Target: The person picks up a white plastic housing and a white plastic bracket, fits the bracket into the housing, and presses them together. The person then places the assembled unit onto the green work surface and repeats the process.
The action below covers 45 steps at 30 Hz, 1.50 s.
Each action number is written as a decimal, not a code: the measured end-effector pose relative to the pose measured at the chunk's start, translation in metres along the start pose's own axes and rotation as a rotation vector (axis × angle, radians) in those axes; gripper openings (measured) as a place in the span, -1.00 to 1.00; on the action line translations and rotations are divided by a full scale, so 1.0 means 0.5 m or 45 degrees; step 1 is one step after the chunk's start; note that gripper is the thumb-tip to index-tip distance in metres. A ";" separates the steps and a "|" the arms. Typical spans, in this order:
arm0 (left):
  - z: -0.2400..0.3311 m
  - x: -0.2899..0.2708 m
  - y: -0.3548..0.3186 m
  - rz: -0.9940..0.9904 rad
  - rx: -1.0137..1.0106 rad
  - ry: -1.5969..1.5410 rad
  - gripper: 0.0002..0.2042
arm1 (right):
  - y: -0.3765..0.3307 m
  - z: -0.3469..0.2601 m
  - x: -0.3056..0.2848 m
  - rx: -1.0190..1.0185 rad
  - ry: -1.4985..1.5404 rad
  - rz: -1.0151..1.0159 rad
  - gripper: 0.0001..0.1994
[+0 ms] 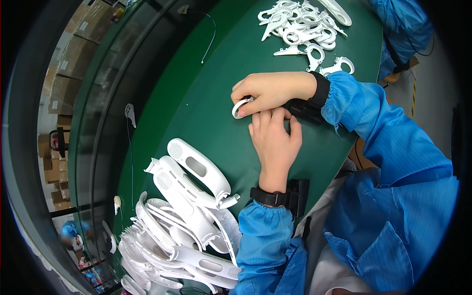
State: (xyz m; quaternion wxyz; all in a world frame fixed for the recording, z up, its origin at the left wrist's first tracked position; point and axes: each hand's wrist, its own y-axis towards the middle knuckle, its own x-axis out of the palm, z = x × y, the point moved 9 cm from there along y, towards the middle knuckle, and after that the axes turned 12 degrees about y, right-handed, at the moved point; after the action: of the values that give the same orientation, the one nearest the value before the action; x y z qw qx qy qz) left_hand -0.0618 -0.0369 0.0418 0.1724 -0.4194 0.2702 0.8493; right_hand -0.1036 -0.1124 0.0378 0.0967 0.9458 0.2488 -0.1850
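Observation:
My right hand [269,91] comes in from the right and grips a small white plastic ring piece [240,107] just above the green table [206,83]. My left hand [275,140] reaches up from below, its fingertips touching the right hand's underside beside the ring piece. Whether the left fingers also pinch the piece is hidden by the right hand. Both arms wear blue sleeves and black wrist straps.
A heap of long white curved plastic shells [182,221] lies at the lower left. A pile of small white ring parts [305,27] sits at the top. A thin white cable [210,34] runs across the far table. Cardboard boxes [69,64] stand beyond the left edge.

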 end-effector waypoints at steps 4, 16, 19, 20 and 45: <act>0.000 -0.003 0.000 0.012 -0.012 -0.012 -0.93 | -0.002 -0.011 0.005 0.054 -0.066 -0.063 -0.77; -0.003 -0.002 -0.003 0.017 -0.009 -0.025 -0.94 | -0.002 -0.013 0.009 0.041 -0.063 -0.081 -0.81; -0.005 0.000 -0.003 -0.002 -0.014 -0.018 -0.93 | -0.003 -0.014 0.010 0.025 -0.054 -0.070 -0.80; -0.005 0.002 -0.003 -0.002 -0.013 -0.017 -0.93 | -0.005 -0.014 0.009 0.025 -0.054 -0.069 -0.80; -0.002 -0.004 -0.002 0.042 0.016 -0.012 -0.93 | -0.002 -0.018 0.009 0.024 -0.069 -0.085 -0.80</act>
State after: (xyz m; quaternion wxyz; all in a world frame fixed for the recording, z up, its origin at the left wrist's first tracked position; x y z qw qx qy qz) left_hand -0.0594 -0.0371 0.0427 0.1621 -0.4098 0.2816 0.8523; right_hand -0.0978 -0.1073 0.0441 0.0882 0.9325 0.2758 -0.2159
